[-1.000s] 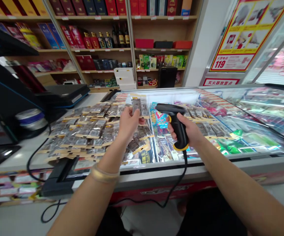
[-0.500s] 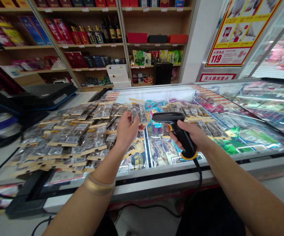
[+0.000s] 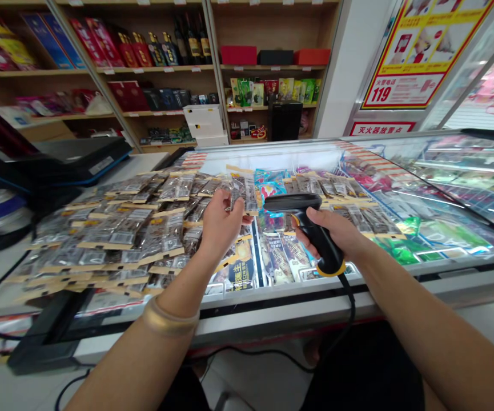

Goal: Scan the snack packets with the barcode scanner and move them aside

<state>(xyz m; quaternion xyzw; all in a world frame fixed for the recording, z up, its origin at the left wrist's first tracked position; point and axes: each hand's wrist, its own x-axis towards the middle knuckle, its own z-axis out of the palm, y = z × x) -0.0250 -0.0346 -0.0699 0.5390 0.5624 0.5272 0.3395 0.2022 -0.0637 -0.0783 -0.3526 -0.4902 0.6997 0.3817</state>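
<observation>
Between the thumb and fingers of my left hand (image 3: 224,220) is a small clear snack packet (image 3: 243,185) with tan paper ends, held upright with its printed side toward the scanner. My right hand (image 3: 330,231) is closed around the grip of a black and yellow barcode scanner (image 3: 293,202), its head pointing left at the packet, a short gap away. A large pile of similar packets (image 3: 118,228) lies left of my left hand. More such packets (image 3: 332,188) lie on the glass beyond the scanner.
Under the packets is a glass-topped chest freezer (image 3: 272,302) holding bagged goods. The scanner's black cable (image 3: 352,308) hangs over its front edge. A dark device (image 3: 79,157) stands at left. Shelves (image 3: 152,68) with boxes and bottles line the back, beside a fire-safety poster (image 3: 426,51).
The camera view has shifted slightly, so the shelves sit higher. Both hands keep nearly the same place, still with the packet and the scanner.
</observation>
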